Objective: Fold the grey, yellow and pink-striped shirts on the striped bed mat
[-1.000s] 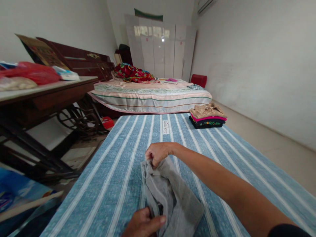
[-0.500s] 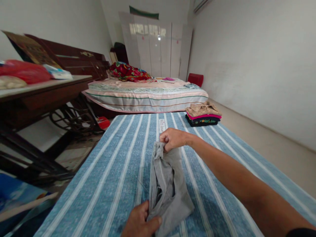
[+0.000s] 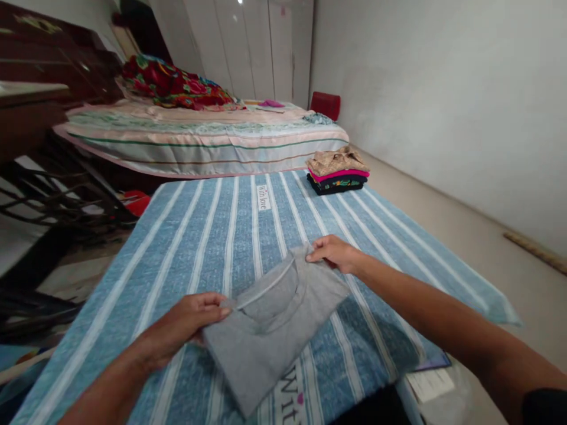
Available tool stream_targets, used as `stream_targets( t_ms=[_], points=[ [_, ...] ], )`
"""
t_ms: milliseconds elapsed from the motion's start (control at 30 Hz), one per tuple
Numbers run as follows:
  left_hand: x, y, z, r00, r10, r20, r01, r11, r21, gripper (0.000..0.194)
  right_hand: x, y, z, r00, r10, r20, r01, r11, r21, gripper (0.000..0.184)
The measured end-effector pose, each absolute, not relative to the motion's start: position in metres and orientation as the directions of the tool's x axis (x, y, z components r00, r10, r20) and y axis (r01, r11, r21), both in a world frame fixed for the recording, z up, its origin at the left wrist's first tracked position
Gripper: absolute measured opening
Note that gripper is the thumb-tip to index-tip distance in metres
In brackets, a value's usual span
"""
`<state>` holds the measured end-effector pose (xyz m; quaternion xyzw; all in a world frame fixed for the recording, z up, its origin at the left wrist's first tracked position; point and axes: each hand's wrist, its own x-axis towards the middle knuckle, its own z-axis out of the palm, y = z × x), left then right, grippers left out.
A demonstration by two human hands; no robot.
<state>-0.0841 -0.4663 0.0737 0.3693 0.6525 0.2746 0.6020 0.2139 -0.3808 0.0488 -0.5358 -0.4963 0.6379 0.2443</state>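
Note:
A grey T-shirt (image 3: 279,330), folded into a flat rectangle, is spread between my two hands with its round neckline facing up. My left hand (image 3: 195,324) pinches the shirt at the left end of the collar, thumb on top. At the other end, my right hand (image 3: 334,252) grips the upper right corner by the shoulder, fingers closed over the cloth. Beneath it is a blue-and-white striped bed cover (image 3: 186,236). Whether the shirt touches the cover along its whole underside I cannot tell.
A stack of folded clothes (image 3: 339,171), tan on top with pink and black below, sits at the far right edge of the cover. Beyond is another bed (image 3: 199,136) with a red floral blanket (image 3: 177,85). A packet (image 3: 429,383) lies at the lower right.
The grey T-shirt was bunched and upright lengthwise; now it is opened out flat and turned sideways. My left hand has moved up and left, my right hand rightward. The view has turned right.

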Motion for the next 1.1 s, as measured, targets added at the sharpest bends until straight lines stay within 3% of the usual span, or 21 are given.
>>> stream_targets(
  t_ms=[133, 267, 467, 633, 800, 933, 1100],
  points=[
    [-0.075, -0.461, 0.049, 0.008, 0.792, -0.61, 0.187, 0.598, 0.779, 0.031, 0.219, -0.375, 0.012, -0.255, 0.838, -0.482, 0.251, -0.424, -0.87, 0.023],
    [-0.077, -0.47, 0.051, -0.04, 0.759, -0.65, 0.182, 0.645, 0.742, 0.047, 0.228, -0.369, 0.014, -0.371, 0.779, -0.506, 0.262, -0.436, -0.861, 0.026],
    [-0.077, -0.482, 0.047, 0.012, 0.707, -0.707, 0.172, 0.695, 0.698, 0.045, 0.238, -0.365, 0.016, -0.501, 0.688, -0.525, 0.293, -0.437, -0.851, 0.038],
    [-0.068, -0.484, 0.043, -0.065, 0.786, -0.614, 0.118, 0.617, 0.778, 0.046, 0.238, -0.368, 0.011, -0.471, 0.732, -0.493, 0.265, -0.415, -0.87, 0.039],
    [-0.054, -0.492, 0.05, -0.147, 0.78, -0.608, -0.073, 0.605, 0.793, 0.035, 0.236, -0.373, 0.01, -0.424, 0.774, -0.47, 0.226, -0.412, -0.883, 0.037],
    [-0.053, -0.503, 0.053, 0.016, 0.738, -0.674, -0.318, 0.643, 0.697, 0.044, 0.237, -0.374, 0.008, -0.42, 0.768, -0.484, 0.217, -0.434, -0.875, 0.018],
    [-0.051, -0.516, 0.047, 0.035, 0.618, -0.786, -0.402, 0.729, 0.555, 0.045, 0.238, -0.375, 0.007, -0.44, 0.754, -0.487, 0.214, -0.439, -0.873, 0.017]
  ],
)
